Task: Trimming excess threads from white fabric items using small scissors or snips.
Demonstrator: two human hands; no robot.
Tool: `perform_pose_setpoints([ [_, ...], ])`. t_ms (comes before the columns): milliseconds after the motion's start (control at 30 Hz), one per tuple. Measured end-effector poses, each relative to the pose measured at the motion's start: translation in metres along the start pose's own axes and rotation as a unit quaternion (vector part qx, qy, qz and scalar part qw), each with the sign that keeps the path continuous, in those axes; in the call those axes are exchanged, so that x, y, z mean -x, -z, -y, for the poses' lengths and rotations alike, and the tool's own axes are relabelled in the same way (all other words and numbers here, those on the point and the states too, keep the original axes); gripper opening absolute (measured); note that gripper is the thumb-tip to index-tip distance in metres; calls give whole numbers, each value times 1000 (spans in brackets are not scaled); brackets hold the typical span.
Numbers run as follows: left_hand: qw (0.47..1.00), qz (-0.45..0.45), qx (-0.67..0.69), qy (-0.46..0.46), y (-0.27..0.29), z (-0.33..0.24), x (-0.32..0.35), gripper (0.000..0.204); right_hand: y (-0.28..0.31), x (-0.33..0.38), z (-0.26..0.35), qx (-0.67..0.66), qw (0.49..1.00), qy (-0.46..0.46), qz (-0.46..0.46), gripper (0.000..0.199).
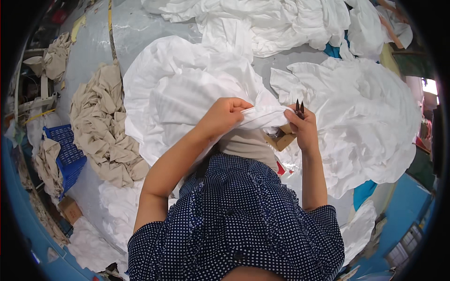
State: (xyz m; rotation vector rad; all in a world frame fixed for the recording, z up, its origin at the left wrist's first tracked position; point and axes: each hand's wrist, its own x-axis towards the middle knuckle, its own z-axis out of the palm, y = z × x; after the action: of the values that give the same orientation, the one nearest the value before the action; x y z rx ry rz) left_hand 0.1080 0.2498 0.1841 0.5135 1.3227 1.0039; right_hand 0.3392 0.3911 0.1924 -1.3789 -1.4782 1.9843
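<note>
A large piece of white fabric lies bunched in front of me, one edge drawn up and stretched between my hands. My left hand pinches that edge, fingers closed. At the other end of the stretched part, my right hand grips the cloth between thumb and fingers. Small dark thread snips are also held in the right hand, their two pointed blades sticking up past the fingers and slightly apart. Folds hide part of the left fingertips.
Beige fabric is heaped at the left, beside a blue plastic basket. More white cloth is piled at the right, and another white heap lies at the far side. An open cardboard box sits below my right hand.
</note>
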Motion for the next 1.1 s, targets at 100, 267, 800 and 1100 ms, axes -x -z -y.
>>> perform_pose_setpoints([
  [100, 997, 23, 62, 28, 9, 3, 1, 51, 2, -4, -13, -30, 999, -11, 1, 12],
  [267, 987, 82, 129, 56, 25, 2, 2, 64, 0, -8, -15, -39, 999, -11, 12, 12],
  [800, 873, 208, -410, -164, -6, -43, -44, 31, -69, 43, 58, 317, 772, 541, 100, 40],
  [1100, 896, -27, -325, -301, -26, -38, -108, 29, -104, 46, 58, 267, 705, 651, 89, 39],
])
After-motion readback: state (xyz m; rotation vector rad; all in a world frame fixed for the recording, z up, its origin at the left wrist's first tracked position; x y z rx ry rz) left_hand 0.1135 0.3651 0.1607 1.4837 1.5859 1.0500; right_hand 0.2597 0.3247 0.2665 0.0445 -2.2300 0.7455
